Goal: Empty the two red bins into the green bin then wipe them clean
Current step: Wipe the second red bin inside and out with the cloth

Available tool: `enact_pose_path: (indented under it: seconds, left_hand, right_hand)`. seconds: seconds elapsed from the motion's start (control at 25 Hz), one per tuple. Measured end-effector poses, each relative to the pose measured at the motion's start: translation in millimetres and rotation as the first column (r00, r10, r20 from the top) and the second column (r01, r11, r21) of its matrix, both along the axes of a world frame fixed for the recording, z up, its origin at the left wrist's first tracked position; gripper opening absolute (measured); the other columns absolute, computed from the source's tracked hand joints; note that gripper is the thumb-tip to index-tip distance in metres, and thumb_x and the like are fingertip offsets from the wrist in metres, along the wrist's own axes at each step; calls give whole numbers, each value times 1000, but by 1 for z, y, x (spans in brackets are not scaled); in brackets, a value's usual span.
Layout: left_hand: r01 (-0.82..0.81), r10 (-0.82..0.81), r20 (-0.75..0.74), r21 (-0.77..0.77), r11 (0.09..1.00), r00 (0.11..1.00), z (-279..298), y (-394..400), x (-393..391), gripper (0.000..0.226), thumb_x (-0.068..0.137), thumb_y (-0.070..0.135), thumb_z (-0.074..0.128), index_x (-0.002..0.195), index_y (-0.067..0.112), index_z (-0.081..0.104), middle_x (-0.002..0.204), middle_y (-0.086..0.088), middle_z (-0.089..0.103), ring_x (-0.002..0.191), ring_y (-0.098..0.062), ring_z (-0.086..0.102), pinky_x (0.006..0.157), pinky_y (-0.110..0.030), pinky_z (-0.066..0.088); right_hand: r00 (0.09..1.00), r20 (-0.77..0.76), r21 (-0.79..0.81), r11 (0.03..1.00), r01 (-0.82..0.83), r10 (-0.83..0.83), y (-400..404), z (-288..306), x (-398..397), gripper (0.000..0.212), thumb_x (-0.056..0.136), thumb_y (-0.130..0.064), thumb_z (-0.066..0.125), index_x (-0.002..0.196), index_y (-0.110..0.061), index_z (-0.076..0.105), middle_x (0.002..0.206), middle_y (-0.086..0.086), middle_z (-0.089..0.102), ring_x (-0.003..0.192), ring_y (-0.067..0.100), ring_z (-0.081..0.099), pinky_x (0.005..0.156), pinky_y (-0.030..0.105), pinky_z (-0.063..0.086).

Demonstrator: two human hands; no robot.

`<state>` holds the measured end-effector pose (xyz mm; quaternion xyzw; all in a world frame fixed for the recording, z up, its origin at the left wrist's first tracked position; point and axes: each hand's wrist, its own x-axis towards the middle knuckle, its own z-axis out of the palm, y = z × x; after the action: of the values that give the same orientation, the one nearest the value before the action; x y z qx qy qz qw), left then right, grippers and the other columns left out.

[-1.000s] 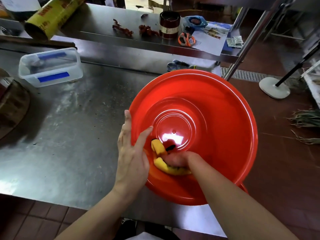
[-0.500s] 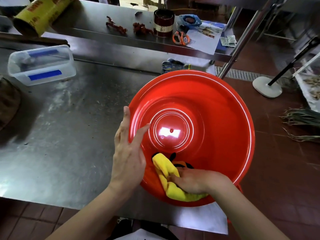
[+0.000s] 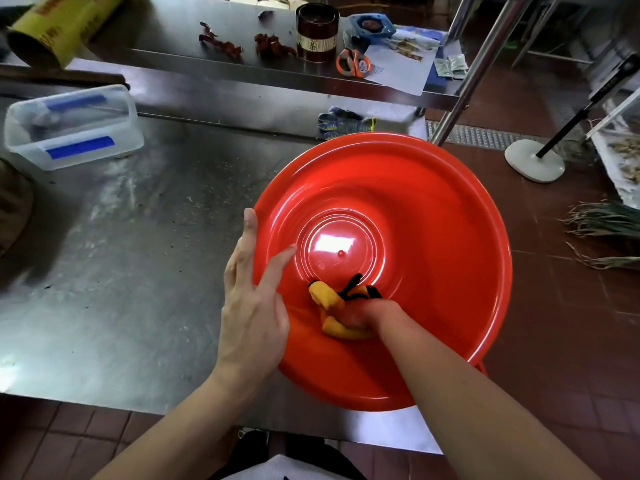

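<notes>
Bin [image 3: 433,237] sits at the tabletop's [image 3: 121,271] near right corner, overhanging the edge. Left hand [image 3: 252,306] steadies its rim, fingers straight; right hand [image 3: 363,315] bunches a cloth [image 3: 329,306] against the inner wall. Plastic looks light, stiff and slick, so holding the rim suits best.

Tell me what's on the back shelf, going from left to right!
Yellow roll lying on its side → dried red chilli pieces → dark round tin with a gold band → orange-handled scissors → white sheet of paper → small green packets.
</notes>
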<state>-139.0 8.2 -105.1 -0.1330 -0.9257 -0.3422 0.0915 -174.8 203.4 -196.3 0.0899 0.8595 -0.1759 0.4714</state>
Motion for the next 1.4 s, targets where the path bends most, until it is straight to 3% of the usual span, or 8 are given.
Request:
enact_pose_path:
  seconds: [0.08,0.2,0.32,0.44,0.52,0.8,1.08,1.4]
  left_hand:
    - [-17,18,-25,39,999,1000,-5,-1,-1,71,80,-21,52,137,20,60,171,-1,0,154,-31,18,113,-44,37]
    - [-36,36,-7,12,999,999,-2,1,-2,67,83,-19,53,136,20,59,171,-1,1,154,-32,19,108,-41,34]
    - [-60,60,0,23,998,998,-3,1,-3,66,84,-19,54,136,21,59,171,1,1,153,-33,21,105,-38,33]
    - [-74,75,-10,47,996,997,-4,-1,-8,65,84,-19,54,136,21,59,171,5,0,152,-32,21,106,-36,33]
    - [-91,91,2,52,995,996,-4,-1,-12,66,84,-19,54,136,21,58,171,6,1,152,-30,22,105,-34,33]
    - [-115,114,15,37,993,993,-3,-2,-20,66,85,-18,54,137,23,57,170,9,0,150,-32,27,101,-36,38]
    - [-131,130,35,37,991,991,-3,-1,-30,63,88,-17,54,135,24,56,170,11,1,149,-33,29,100,-37,41]
    - [-161,159,108,14,987,981,4,7,-48,60,91,-14,49,139,22,53,170,8,0,146,-36,29,111,-50,38]
  right_hand:
    - [1000,29,-43,999,2,0,1,-4,-3,27,104,-49,40,92,-35,58,121,3,60,89,0,51,72,19,32]
    - [994,102,-59,998,30,-24,3,8,-6,79,83,-87,22,57,-20,56,68,5,55,53,16,51,67,23,38]
    - [983,145,-45,993,-105,110,1,21,1,92,79,-87,17,93,-17,75,96,20,69,86,31,68,88,34,44]
    - [990,43,63,989,-135,133,2,18,14,81,91,-74,24,145,-19,50,149,15,50,134,33,50,110,42,36]
    - [989,13,89,985,-149,149,2,21,23,79,90,-73,26,154,-28,37,158,9,39,142,33,40,116,46,32]
    - [993,-54,18,994,-105,105,-4,71,48,70,94,-68,32,150,-28,44,151,5,49,135,31,48,112,43,38]
    - [949,-266,66,985,-160,172,2,124,74,29,91,-58,49,100,-31,57,104,-2,64,92,23,54,80,35,39]
    - [553,-821,145,989,-34,140,24,104,95,45,81,-59,32,107,-33,57,94,-11,62,92,17,57,78,35,35]
